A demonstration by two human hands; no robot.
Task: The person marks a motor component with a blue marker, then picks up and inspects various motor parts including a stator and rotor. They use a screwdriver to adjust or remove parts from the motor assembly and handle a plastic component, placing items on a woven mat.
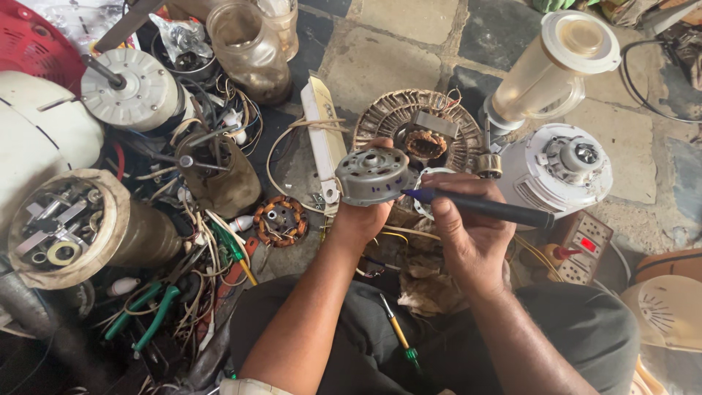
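One head-worn camera looks steeply down, close over the person's lap and forearms, onto the cluttered grey stone-tiled floor [395,66].

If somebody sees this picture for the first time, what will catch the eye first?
At the centre, the left hand holds up a grey motor cover while the right hand puts a blue pen to its side. Right of them stands a white blender base, with its jar lying behind.

- Floor [409,58]: worn stone slabs, grey and tan, dark joints
- Daylight, flat, no hard shadows
- No walls, windows or furniture in view; clutter covers left side
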